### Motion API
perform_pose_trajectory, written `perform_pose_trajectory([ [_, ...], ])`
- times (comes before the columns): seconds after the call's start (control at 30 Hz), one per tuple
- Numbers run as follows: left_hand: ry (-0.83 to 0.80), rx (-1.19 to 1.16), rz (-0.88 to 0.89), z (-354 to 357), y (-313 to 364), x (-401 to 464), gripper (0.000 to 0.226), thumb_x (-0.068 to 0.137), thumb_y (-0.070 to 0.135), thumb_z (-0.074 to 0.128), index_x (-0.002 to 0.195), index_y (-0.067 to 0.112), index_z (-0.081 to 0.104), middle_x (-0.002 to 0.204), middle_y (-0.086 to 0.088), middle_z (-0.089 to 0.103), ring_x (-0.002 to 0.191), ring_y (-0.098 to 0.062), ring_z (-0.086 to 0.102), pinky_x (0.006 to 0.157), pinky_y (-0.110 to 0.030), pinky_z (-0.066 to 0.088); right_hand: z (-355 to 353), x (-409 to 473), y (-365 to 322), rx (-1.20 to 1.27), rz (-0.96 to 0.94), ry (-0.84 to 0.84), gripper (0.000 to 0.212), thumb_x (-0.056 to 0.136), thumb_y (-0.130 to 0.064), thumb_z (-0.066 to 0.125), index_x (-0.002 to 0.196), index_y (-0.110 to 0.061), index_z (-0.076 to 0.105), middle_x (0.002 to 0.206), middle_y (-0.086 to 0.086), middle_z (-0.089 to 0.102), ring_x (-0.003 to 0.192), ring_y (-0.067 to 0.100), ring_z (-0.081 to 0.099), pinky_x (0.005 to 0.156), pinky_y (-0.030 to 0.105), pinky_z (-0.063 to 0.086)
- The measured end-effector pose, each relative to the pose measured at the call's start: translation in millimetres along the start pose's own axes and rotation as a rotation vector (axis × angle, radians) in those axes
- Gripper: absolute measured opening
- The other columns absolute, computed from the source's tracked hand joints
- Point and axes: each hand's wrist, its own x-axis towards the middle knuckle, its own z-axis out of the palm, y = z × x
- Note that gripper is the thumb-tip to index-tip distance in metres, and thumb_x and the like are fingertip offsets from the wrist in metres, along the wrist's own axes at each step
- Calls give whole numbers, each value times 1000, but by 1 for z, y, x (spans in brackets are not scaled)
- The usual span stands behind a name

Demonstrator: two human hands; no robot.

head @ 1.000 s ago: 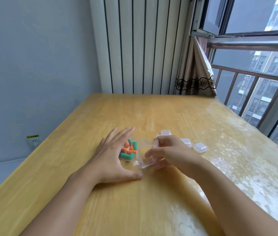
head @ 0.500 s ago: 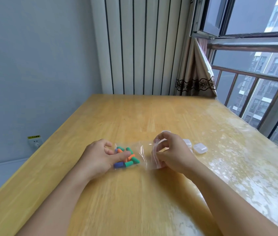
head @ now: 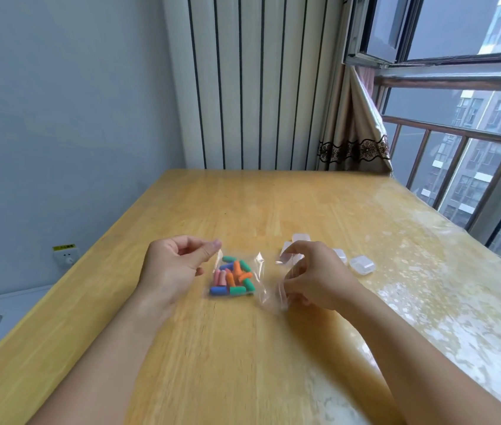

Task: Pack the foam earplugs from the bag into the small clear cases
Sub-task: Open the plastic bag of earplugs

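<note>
A clear plastic bag [head: 260,282] lies on the wooden table [head: 273,204] between my hands. Several foam earplugs [head: 233,277], green, orange, blue and pink, sit in its left half. My left hand [head: 175,266] is at the bag's left edge, fingers curled, its thumb tip pinching the bag's far left corner. My right hand [head: 310,277] grips the bag's crumpled right end. Small clear cases [head: 362,265] lie shut just beyond and right of my right hand; one [head: 300,237] peeks out above my fingers.
The table's right side is glossy under a window with a metal railing [head: 458,133]. A curtain [head: 356,127] hangs at the far right corner. A striped radiator panel [head: 252,81] stands behind the table. A wall socket [head: 65,256] is at the lower left.
My left hand lifted off the earplugs and slid left to the bag's corner. The earplugs spread out in the bag. My right hand stays on the bag's right end.
</note>
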Motion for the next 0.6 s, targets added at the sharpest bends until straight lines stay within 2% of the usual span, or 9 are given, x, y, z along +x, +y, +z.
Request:
perform_pose_trajectory([
  [0.07, 15, 173, -8, 0, -4, 3, 22, 82, 34, 81, 85, 14, 74, 77, -5, 74, 64, -18, 66, 73, -40, 61, 0, 0, 1, 66, 32, -25, 34, 76, 10, 71, 104, -7, 63, 65, 12, 69, 46, 16, 58, 40, 21, 44],
  [0.17, -37, 357, -109, -7, -10, 4, 24, 87, 36, 77, 92, 12, 72, 72, -5, 73, 57, -17, 62, 67, -32, 55, 1, 1, 2, 114, 27, -9, 31, 75, 13, 69, 99, -4, 64, 61, 8, 68, 44, 17, 56, 40, 19, 40],
  [0.23, -103, 420, -108, -10, -10, 3, 14, 87, 28, 77, 84, 14, 77, 66, -2, 70, 60, -15, 59, 67, -29, 50, 1, 1, 3, 132, 7, 29, 27, 74, 16, 66, 96, -1, 66, 58, 3, 67, 40, 13, 55, 41, 19, 40],
  [0.37, -190, 465, -126, -5, -10, 1, 14, 87, 30, 77, 79, 18, 80, 77, -3, 74, 75, -17, 63, 69, -28, 47, 4, 1, 2, 128, -4, 45, 25, 73, 15, 71, 93, 0, 68, 60, 1, 68, 37, 8, 52, 41, 17, 39],
  [0.53, -223, 663, -62, 8, -18, 1, 17, 92, 36, 68, 81, 26, 76, 74, 3, 68, 74, -17, 61, 71, -30, 49, 5, 2, 1, 77, -12, 29, 29, 72, 10, 77, 96, -3, 66, 68, 5, 73, 35, 5, 50, 41, 15, 39],
  [0.6, -183, 613, -9, 13, -15, -1, 16, 93, 31, 66, 82, 22, 75, 72, 5, 65, 72, -16, 59, 67, -29, 46, 4, 4, 3, 44, -7, 47, 30, 73, 9, 75, 97, -6, 67, 66, 3, 72, 38, 7, 53, 42, 17, 41],
])
